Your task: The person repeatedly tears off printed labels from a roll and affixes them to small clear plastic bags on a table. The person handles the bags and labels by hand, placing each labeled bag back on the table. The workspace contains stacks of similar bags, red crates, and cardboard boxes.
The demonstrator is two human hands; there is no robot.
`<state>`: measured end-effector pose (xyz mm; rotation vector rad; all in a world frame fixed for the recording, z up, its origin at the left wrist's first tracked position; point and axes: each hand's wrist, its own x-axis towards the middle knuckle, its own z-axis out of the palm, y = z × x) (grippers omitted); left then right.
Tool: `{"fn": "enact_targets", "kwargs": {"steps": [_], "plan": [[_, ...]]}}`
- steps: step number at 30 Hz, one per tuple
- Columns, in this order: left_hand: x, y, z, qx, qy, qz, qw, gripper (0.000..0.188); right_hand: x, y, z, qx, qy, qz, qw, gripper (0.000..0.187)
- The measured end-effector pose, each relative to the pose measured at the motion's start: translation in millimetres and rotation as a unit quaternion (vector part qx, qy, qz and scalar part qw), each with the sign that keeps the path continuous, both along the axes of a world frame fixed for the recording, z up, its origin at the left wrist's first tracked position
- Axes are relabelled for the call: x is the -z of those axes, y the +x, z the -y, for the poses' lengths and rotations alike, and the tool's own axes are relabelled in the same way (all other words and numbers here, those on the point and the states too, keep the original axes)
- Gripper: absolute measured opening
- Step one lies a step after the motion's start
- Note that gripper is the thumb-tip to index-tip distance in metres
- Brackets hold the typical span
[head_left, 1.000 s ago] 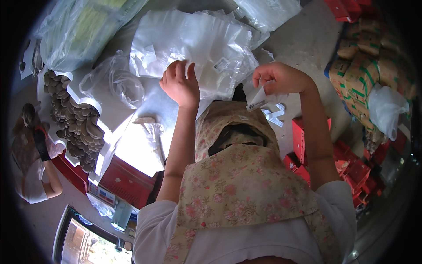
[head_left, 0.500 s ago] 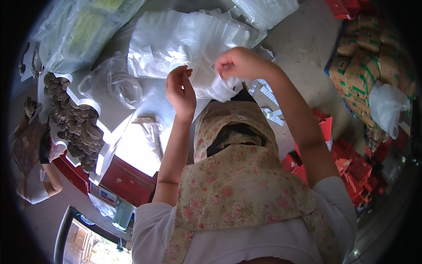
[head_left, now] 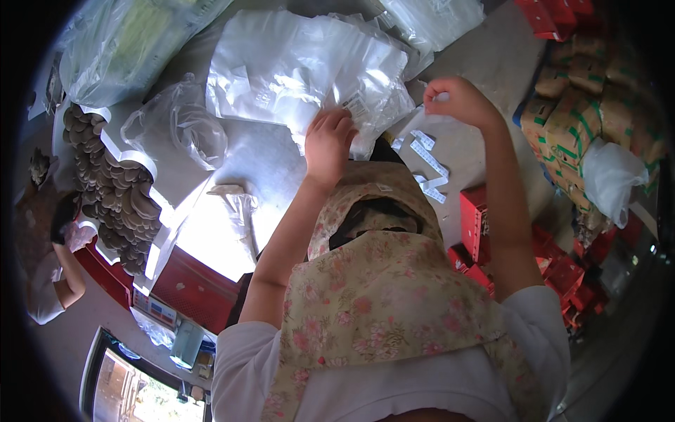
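Clear plastic bags (head_left: 281,60), flat overlapping pile, on pale counter (head_left: 264,151) in front of person; grey mushrooms (head_left: 116,190), massed in white tray (head_left: 160,204) at far left; crumpled clear plastic (head_left: 193,130) between mushrooms and bags; left hand (head_left: 329,146) on near edge of bags, fingers bent, grip on film cannot be told; right hand (head_left: 455,102) raised right of bags, fingers curled toward thumb, cannot tell if anything pinched; white label strip (head_left: 429,165), folded, below right hand; small printed label (head_left: 357,107) on bags, beside left fingertips.
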<state>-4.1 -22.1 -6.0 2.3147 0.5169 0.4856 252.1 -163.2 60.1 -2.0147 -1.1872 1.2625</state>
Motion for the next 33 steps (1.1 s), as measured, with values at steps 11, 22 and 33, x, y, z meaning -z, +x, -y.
{"fn": "enact_targets", "kwargs": {"steps": [11, 22, 33], "plan": [[-67.6, -8.4, -40.4, -0.268, 0.182, 0.170, 0.931, 0.020, -14.2, -41.8, -28.0, 0.040, 0.072, -0.062, 0.995, 0.017], [-5.5, -0.5, -5.6, -0.102, -0.116, -0.025, 0.988, 0.005, -31.5, -21.1, -16.6, -0.029, -0.031, -0.168, 0.985, 0.014], [-14.6, -12.1, -34.4, -0.122, -0.278, -0.042, 0.952, 0.010, -8.3, -66.3, -56.1, -0.051, -0.008, -0.184, 0.982, 0.042]]}}
